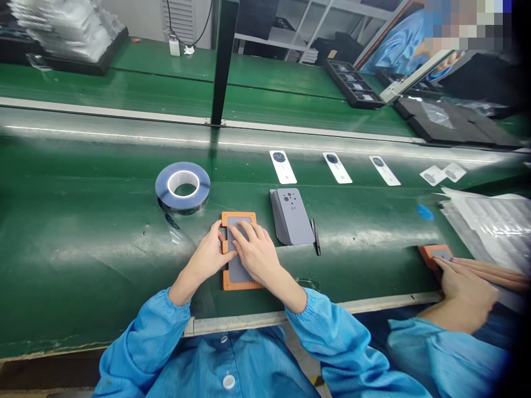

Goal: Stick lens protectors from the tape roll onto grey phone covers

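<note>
An orange fixture (243, 286) lies on the green worktop in front of me, with a flat grey panel (238, 270) set inside it. My left hand (206, 255) is closed against the fixture's left side, its thumb reaching the panel and its fingers bent at the edge. My right hand (260, 253) rests on the panel with fingers stretched out flat, covering its right part. Just right of it stands a stack of grey phone-shaped panels (295, 218); the top one has a cluster of round holes. Black tweezers (316, 237) lie beside the stack.
A roll of blue film tape (163, 185) lies to the left, its loose end trailing. White printed cards (283, 167) run along the back. At right, a co-worker's hands (464, 287) are at another orange fixture (429, 254) near plastic sheets (493, 221). A dark post (224, 66) rises behind.
</note>
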A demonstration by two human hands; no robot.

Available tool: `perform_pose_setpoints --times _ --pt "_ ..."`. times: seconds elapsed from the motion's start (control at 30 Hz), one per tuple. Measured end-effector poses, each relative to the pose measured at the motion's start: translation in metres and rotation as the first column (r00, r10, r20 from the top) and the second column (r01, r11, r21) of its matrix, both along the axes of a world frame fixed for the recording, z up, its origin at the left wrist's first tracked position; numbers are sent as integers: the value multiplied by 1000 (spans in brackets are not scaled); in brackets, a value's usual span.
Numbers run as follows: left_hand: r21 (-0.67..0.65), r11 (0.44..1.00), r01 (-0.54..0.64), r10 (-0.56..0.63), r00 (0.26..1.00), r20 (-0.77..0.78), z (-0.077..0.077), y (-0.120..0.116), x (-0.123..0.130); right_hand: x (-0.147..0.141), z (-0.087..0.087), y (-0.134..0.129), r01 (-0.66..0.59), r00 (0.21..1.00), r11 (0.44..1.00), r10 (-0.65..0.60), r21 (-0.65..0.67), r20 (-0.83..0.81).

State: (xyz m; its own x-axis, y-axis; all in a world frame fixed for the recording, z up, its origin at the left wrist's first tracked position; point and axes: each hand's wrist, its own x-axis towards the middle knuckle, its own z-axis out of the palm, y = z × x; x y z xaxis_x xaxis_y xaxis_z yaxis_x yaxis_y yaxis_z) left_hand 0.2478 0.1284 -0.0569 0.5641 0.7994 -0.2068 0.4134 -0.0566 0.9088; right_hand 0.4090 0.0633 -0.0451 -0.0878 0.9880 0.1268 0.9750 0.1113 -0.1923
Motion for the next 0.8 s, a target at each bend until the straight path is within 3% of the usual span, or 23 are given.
perform_pose_setpoints --times 0.17,0.3,0.37,0.43,0.6,0.73,0.8 --pt "6 1000 -7 7 1000 -19 2 -1 0 7 6 -3 -44 994 999 45 15 -97" --pt "47 998 -49 51 997 -52 5 -1 -1 17 3 -20 158 958 982 -127 104 -256" --pt "94 989 -111 117 990 -72 7 -1 -1 18 -2 -29 232 933 969 -199 80 -298" --pt "114 978 -174 182 982 -60 10 0 -1 17 -5 -36 221 915 975 -204 7 -348" --pt "-31 976 -217 219 969 111 19 0 0 7 12 -48 229 816 973 -207 -28 -540" --pt "-218 962 -164 218 941 257 22 0 -2 2 32 -50 112 668 991 -134 -79 -732" --pt "-252 955 -158 229 931 285 22 0 -3 2 33 -46 119 658 986 -163 -113 -735"
